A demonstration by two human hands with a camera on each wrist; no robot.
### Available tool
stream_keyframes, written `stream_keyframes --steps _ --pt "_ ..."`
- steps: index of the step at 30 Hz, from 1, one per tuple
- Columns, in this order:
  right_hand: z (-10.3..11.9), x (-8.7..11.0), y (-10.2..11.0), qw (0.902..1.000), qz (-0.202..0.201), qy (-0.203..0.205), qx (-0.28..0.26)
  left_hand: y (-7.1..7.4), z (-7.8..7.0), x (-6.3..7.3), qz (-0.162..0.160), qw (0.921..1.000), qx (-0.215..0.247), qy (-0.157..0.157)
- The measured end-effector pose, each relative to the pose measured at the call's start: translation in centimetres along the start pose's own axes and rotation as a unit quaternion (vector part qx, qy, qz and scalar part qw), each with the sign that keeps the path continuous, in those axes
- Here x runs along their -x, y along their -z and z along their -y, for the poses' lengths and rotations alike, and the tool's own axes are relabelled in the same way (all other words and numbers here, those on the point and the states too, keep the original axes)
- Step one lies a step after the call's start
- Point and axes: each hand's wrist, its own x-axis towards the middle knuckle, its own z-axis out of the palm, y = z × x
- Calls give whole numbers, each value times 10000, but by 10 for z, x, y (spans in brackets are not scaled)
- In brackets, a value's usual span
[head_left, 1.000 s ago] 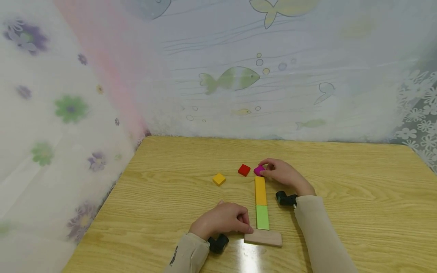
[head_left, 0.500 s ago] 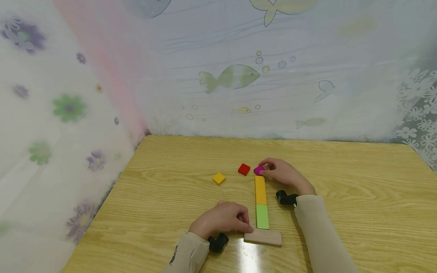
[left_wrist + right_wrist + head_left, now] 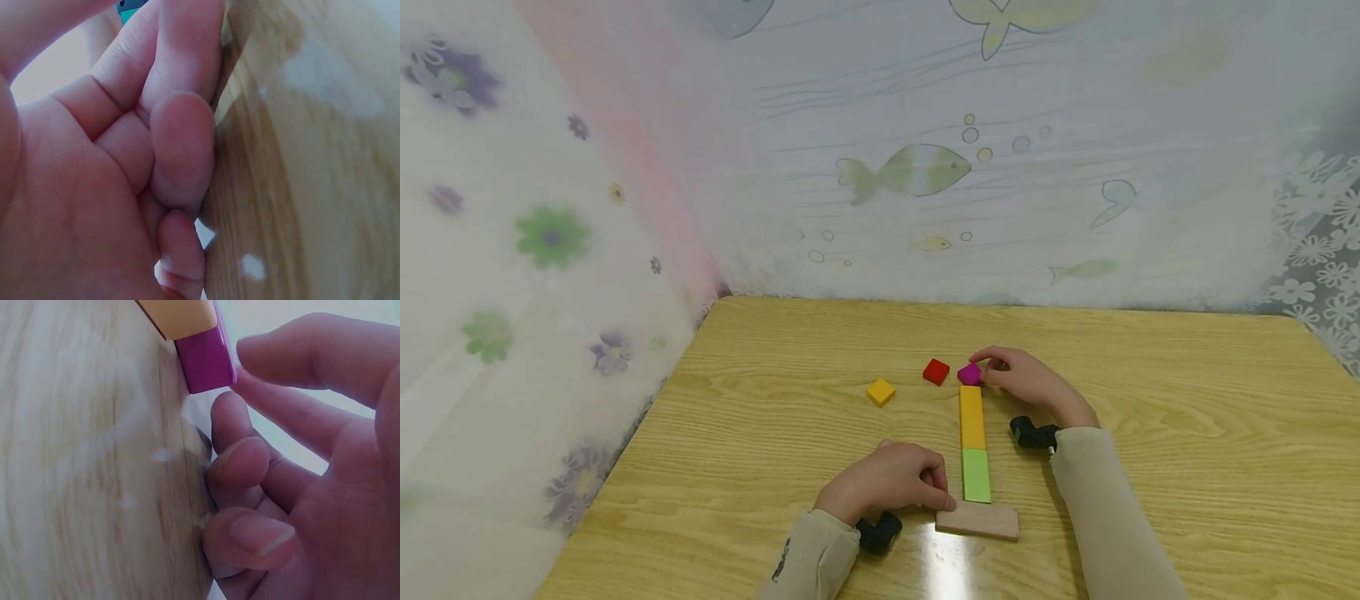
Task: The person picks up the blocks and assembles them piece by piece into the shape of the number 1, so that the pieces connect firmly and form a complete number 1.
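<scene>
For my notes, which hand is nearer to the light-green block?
The left hand: it is just left of the light-green block. The right hand is farther off, beside the magenta block.

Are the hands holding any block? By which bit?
The right hand seems not to hold the purple block: its thumb stands apart. The left hand touches the wooden block at its left end; whether it grips is unclear.

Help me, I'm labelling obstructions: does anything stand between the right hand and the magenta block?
Nothing visible does: the right hand is close beside the magenta block. The long yellow block and red block lie outside that gap.
</scene>
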Motion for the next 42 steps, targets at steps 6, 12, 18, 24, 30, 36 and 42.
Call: stream_keyframes --steps 6,12,18,24,30,36,42 --pt "-1 0 0 9998 34 67 -184 -1 -1 1 -19 10000 -16 19" --pt "-2 0 -2 9999 6 64 -158 -1 -1 1 6 10000 -15 69" --pt "-2 -1 -2 9999 4 45 -154 -1 0 0 6 10000 -57 40" --pt "-2 -1 -2 9999 3 63 -145 0 0 -1 6 9999 -101 14" --pt "-2 -2 -1 9999 -18 70 -128 0 -1 -1 -39 9996 -276 -14" --pt "-2 -1 -1 9998 -12 80 -155 0 -2 1 -45 9996 -261 -2" --pt "-2 -1 -1 9998 17 87 -204 1 -3 0 -15 9997 -229 31"
